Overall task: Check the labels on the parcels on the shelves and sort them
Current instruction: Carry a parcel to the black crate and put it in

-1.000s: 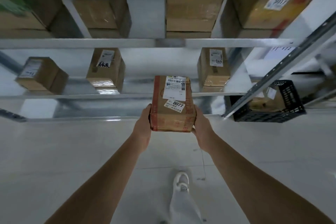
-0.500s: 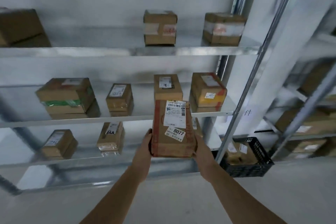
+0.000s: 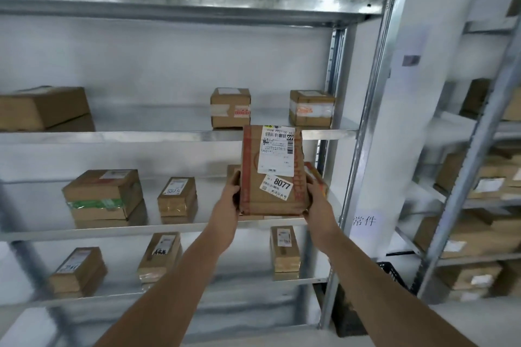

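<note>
A brown cardboard parcel with red tape, a white shipping label and a sticker reading 8077 is held up in front of the metal shelves. My left hand grips its lower left edge and my right hand grips its lower right edge. The label faces me. The parcel hangs between the second and third shelf levels, hiding part of two parcels behind it.
Several labelled parcels stand on the shelves: two small boxes on the upper shelf, a green-taped box and a small one below. A second rack with parcels stands right; a black crate sits low.
Both hands have raised the parcel from near the floor to the upper shelf levels. My view has tilted up from the floor to the higher shelves.
</note>
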